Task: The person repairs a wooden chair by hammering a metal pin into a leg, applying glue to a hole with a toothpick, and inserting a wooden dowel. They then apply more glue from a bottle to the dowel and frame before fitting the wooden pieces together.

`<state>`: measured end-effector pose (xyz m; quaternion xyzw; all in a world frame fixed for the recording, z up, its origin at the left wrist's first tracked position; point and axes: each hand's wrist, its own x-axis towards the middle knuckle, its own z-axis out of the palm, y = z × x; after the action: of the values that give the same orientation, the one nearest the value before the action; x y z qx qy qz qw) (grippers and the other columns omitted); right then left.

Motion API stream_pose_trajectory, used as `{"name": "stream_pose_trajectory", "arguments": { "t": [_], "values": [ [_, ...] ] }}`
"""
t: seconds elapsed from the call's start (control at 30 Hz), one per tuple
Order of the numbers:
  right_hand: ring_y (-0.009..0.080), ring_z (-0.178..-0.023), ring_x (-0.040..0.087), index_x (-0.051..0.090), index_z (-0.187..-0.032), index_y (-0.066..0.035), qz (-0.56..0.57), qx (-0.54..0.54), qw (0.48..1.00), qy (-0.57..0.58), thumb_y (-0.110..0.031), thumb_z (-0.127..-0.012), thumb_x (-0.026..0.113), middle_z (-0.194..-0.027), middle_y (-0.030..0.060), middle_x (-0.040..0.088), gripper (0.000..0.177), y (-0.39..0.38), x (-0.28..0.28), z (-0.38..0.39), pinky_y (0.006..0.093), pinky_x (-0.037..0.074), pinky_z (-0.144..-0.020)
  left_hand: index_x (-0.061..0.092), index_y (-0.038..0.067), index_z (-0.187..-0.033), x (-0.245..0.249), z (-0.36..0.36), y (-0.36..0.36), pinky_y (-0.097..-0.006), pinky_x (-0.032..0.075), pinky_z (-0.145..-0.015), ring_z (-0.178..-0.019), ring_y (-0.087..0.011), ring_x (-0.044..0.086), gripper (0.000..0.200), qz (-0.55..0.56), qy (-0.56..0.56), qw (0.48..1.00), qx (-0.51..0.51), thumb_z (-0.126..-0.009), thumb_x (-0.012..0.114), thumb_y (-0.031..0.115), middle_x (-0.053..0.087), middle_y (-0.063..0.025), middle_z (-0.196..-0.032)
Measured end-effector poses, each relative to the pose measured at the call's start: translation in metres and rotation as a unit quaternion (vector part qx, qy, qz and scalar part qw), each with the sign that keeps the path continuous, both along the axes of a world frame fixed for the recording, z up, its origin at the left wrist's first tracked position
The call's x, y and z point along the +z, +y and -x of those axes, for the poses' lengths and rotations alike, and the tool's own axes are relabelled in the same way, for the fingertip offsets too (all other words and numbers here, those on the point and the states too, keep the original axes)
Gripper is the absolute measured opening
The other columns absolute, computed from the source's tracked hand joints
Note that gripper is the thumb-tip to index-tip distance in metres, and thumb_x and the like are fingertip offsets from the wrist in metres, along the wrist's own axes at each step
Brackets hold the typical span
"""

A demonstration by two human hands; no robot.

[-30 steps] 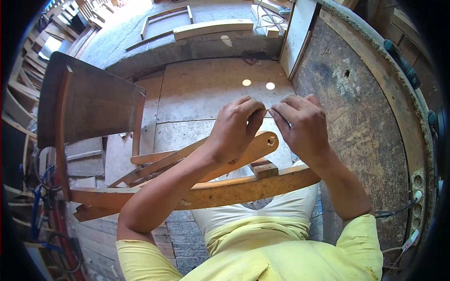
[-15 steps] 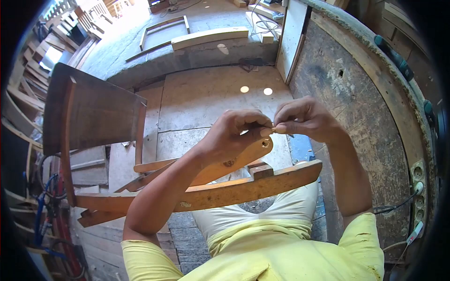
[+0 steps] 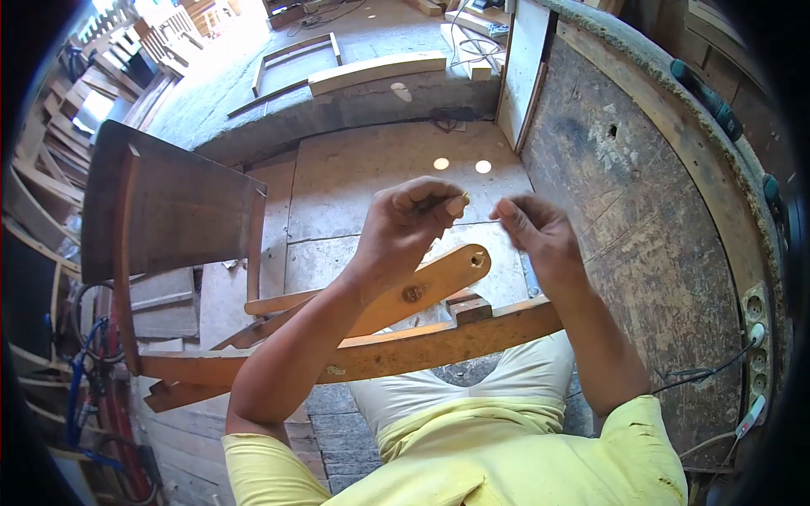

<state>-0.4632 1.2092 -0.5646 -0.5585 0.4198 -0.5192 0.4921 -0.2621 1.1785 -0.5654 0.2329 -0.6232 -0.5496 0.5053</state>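
The left hand [image 3: 407, 221] pinches a tiny bit [image 3: 466, 197], too small to tell what. The right hand [image 3: 544, 234] is apart, fingers bent; I can't tell if they touch. Below, the flat wooden arm [image 3: 396, 297] has a hole [image 3: 477, 261] near its round end.

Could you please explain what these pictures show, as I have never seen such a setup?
No robot here: these are a person's bare hands, and every picture comes from one camera worn on the head. The left hand pinches something too small to identify. The right hand is apart from it; whether it holds anything is unclear. Below, a curved wooden beam crosses before the lap, near a round-ended board with a hole. On the raised floor ahead lie a wooden frame and a thick plank.
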Motion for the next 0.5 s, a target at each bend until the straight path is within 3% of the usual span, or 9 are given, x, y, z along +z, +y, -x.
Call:
{"name": "stream_pose_trajectory", "arguments": {
  "t": [0.03, 0.07, 0.13, 0.17, 0.2, 0.3, 0.4, 0.5],
  "values": [
    [0.0022, -0.060, 0.039, 0.068, -0.099, -0.003, 0.085, -0.049, 0.993, 0.071, -0.022, -0.090, 0.067, -0.066, -0.0053, 0.046, 0.021, -0.001, -0.004, 0.001, 0.0194, 0.033, -0.052, 0.065, 0.000, -0.101, -0.001, -0.001, -0.003, -0.0212, 0.047, -0.064, -0.074, -0.0058, 0.055, 0.013, 0.009, -0.042, 0.999, 0.015, -0.091, 0.064, 0.007, 0.065, -0.0023, -0.087],
    [0.0022, -0.060, 0.039, 0.068, -0.099, -0.003, 0.085, -0.049, 0.993, 0.072, -0.022, -0.090, 0.067, -0.066, -0.0053, 0.046, 0.021, -0.001, 0.000, 0.001, 0.0194, 0.033, -0.052, 0.066, 0.000, -0.101, -0.002, -0.001, -0.004, -0.0212, 0.047, -0.064, -0.074, -0.0057, 0.055, 0.012, 0.017, -0.084, 0.996, 0.029, -0.090, 0.064, 0.007, 0.065, -0.0023, -0.088],
    [0.0036, -0.065, 0.048, 0.068, -0.104, -0.005, 0.169, -0.057, 0.961, 0.209, -0.015, -0.086, 0.070, -0.074, -0.0011, 0.056, 0.021, 0.005, 0.013, 0.001, 0.0200, 0.037, -0.055, 0.066, 0.000, -0.101, -0.005, 0.001, -0.003, -0.0213, 0.048, -0.065, -0.075, -0.0053, 0.055, 0.012, 0.008, -0.109, 0.993, 0.036, -0.090, 0.063, 0.005, 0.065, -0.0023, -0.088],
    [0.0095, -0.067, 0.055, 0.069, -0.106, -0.006, 0.187, -0.074, 0.937, 0.287, -0.011, -0.083, 0.072, -0.083, 0.0043, 0.062, 0.023, 0.009, 0.022, -0.001, 0.0236, 0.042, -0.056, 0.066, 0.000, -0.099, -0.004, 0.003, 0.000, -0.0224, 0.050, -0.070, -0.078, -0.0067, 0.058, 0.011, 0.021, -0.125, 0.991, 0.040, -0.090, 0.063, 0.003, 0.066, -0.0031, -0.088],
    [0.0095, -0.067, 0.055, 0.069, -0.106, -0.006, 0.186, -0.073, 0.937, 0.288, -0.011, -0.083, 0.072, -0.083, 0.0043, 0.062, 0.023, 0.007, 0.019, -0.003, 0.0236, 0.042, -0.056, 0.066, -0.001, -0.098, -0.004, 0.004, 0.001, -0.0235, 0.052, -0.074, -0.081, -0.0081, 0.061, 0.010, 0.034, -0.141, 0.988, 0.045, -0.089, 0.063, 0.002, 0.067, -0.0039, -0.089],
    [0.0234, -0.069, 0.064, 0.070, -0.096, -0.003, 0.316, -0.079, 0.906, 0.270, -0.008, -0.082, 0.070, -0.082, 0.0110, 0.064, 0.015, 0.001, 0.009, -0.007, 0.0318, 0.050, -0.059, 0.067, -0.001, -0.098, -0.006, 0.006, 0.002, -0.0249, 0.053, -0.077, -0.084, -0.0096, 0.063, 0.011, 0.017, -0.146, 0.989, 0.023, -0.089, 0.063, 0.002, 0.068, -0.0058, -0.090],
    [0.0271, -0.070, 0.066, 0.068, -0.093, -0.003, 0.365, -0.084, 0.867, 0.329, -0.007, -0.082, 0.069, -0.081, 0.0113, 0.065, 0.011, 0.000, 0.008, -0.005, 0.0339, 0.051, -0.060, 0.067, 0.000, -0.101, -0.006, 0.004, 0.001, -0.0212, 0.051, -0.073, -0.081, -0.0059, 0.060, 0.013, 0.038, -0.190, 0.981, 0.028, -0.089, 0.064, 0.004, 0.067, -0.0016, -0.089],
    [0.0290, -0.068, 0.065, 0.066, -0.089, -0.003, 0.365, -0.088, 0.835, 0.403, -0.005, -0.082, 0.067, -0.082, 0.0111, 0.064, 0.007, 0.009, 0.010, -0.003, 0.0363, 0.052, -0.059, 0.066, 0.000, -0.102, -0.009, 0.004, -0.002, -0.0231, 0.051, -0.077, -0.085, -0.0079, 0.060, 0.016, 0.026, -0.222, 0.975, -0.001, -0.088, 0.066, 0.007, 0.067, -0.0041, -0.094]
  ]
}}
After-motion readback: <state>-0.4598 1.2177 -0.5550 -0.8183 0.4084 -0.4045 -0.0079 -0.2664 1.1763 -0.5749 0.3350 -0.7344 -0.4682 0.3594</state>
